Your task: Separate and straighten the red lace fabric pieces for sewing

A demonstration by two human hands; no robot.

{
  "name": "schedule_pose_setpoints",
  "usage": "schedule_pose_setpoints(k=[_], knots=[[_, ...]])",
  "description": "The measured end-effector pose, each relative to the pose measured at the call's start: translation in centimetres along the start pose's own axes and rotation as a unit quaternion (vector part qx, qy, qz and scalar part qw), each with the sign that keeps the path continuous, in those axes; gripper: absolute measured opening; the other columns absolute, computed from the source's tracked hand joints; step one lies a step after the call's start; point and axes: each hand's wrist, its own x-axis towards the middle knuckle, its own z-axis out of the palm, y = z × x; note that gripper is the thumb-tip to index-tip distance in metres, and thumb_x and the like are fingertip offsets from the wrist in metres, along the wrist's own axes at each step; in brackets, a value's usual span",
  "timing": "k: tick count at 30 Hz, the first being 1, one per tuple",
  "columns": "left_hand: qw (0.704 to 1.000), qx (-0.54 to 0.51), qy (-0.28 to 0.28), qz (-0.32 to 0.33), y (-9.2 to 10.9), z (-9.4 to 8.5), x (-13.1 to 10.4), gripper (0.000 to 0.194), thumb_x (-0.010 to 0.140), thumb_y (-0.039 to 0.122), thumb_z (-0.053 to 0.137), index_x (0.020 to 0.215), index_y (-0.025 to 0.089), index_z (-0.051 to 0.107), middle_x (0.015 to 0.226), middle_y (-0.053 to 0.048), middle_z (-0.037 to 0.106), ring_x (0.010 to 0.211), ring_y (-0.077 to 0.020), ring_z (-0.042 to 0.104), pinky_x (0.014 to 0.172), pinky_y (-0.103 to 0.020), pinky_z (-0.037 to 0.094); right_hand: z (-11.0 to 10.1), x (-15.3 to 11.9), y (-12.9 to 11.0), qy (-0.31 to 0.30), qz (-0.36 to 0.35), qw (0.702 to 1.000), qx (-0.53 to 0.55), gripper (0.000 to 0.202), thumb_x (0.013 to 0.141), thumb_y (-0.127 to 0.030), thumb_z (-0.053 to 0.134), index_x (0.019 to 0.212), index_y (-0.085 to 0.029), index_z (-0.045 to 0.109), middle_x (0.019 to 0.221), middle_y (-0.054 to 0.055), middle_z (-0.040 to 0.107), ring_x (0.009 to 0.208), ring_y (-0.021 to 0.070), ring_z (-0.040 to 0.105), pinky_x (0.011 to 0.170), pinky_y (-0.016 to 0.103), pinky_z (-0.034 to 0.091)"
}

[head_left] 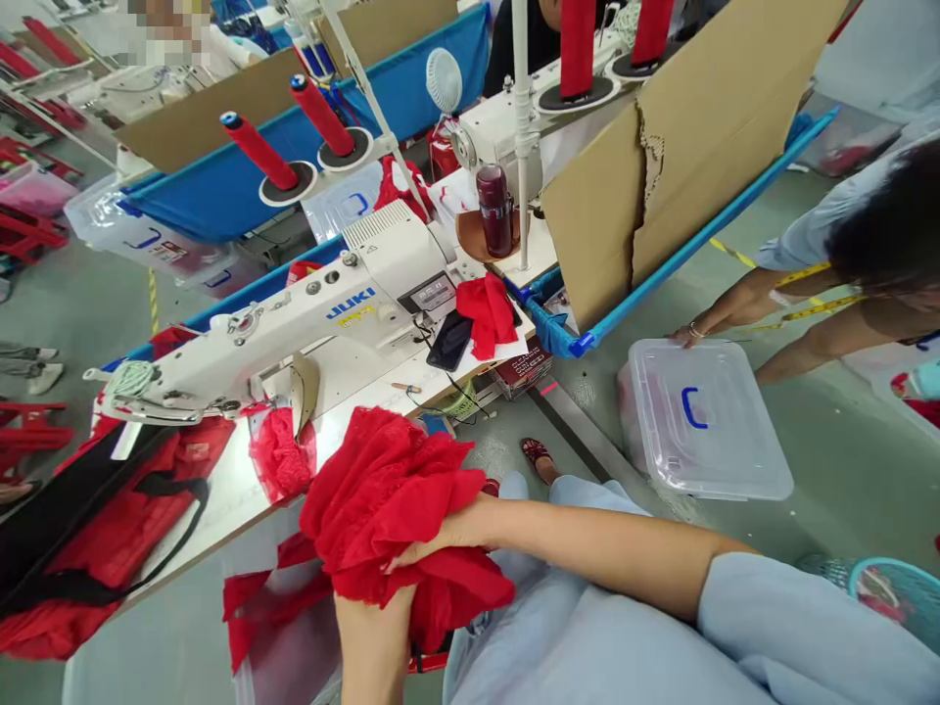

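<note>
Left to right: red-and-black fabric [165,465] on the table [352,387], below the sewing machine [352,304]; then a small red lace piece [283,455] at the edge. Next, bunched red cloth [386,480], held up in front of the table edge; no crisp long axis, roughly upper left to lower right. Left hand [378,599] under it, touching, mostly buried; can't tell if closed. Right hand [445,531] at its right side, clamped on a fold; cloth mostly left and forward of it, both hands equally near.
</note>
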Motion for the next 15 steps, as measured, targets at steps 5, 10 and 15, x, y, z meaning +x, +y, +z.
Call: schedule_pose_setpoints(k=[5, 10, 15], knots=[[0.998, -0.034, -0.016, -0.050, 0.2, 0.0, -0.7, 0.057, 0.054, 0.029, 0.078, 0.107, 0.020, 0.060, 0.109, -0.009, 0.067, 0.105, -0.0272, 0.063, 0.095, -0.041, 0.050, -0.6, 0.2, 0.7, 0.005, 0.023, 0.999, 0.021, 0.052, 0.044, -0.036, 0.089, 0.092, -0.023, 0.073, 0.109, 0.000, 0.072, 0.112, 0.0246, 0.062, 0.100, 0.037, 0.048], [0.996, -0.045, -0.019, -0.069, 0.7, -0.6, -1.0, 0.063, 0.050, 0.032, 0.083, 0.108, 0.019, 0.060, 0.110, -0.010, 0.067, 0.106, -0.0306, 0.062, 0.097, -0.045, 0.050, 0.0, 0.4, 0.7, 0.040, -0.008, 0.999, 0.015, 0.066, 0.033, -0.047, 0.089, 0.092, -0.022, 0.071, 0.112, 0.000, 0.071, 0.111, 0.0267, 0.061, 0.101, 0.039, 0.046], [0.996, -0.033, -0.005, -0.079, 1.2, -0.8, -1.6, 0.065, 0.050, 0.036, 0.083, 0.109, 0.020, 0.061, 0.112, -0.011, 0.066, 0.103, -0.0312, 0.064, 0.094, -0.045, 0.052, 0.6, 0.5, 0.0, 0.022, 0.001, 0.999, -0.029, 0.057, 0.039, -0.050, 0.087, 0.086, -0.021, 0.072, 0.106, 0.001, 0.073, 0.104, 0.0253, 0.065, 0.094, 0.037, 0.051]])
